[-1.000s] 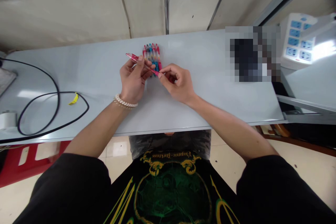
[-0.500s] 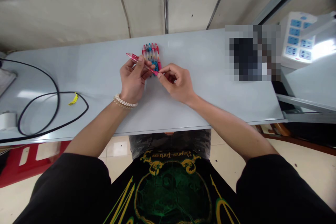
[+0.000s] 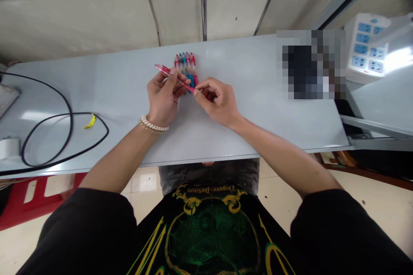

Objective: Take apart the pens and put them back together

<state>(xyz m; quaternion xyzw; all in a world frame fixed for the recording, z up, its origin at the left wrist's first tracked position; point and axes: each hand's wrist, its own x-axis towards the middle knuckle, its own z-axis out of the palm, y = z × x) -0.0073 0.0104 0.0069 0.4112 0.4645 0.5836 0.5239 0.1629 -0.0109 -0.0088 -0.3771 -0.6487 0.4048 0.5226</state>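
Observation:
A red pen with a clear end slants between my two hands above the table. My left hand is closed around its barrel, thumb on top. At its lower right end, the fingertips of my right hand pinch the pink tip. Just behind my hands, several pens lie side by side on the table, with red, dark and blue ends. My left fingers and the held pen hide part of them.
A looped black cable with a yellow tag lies on the left, near a white plug adapter. A white power strip stands at the right beside a pixelated area. The wall borders the table's far edge.

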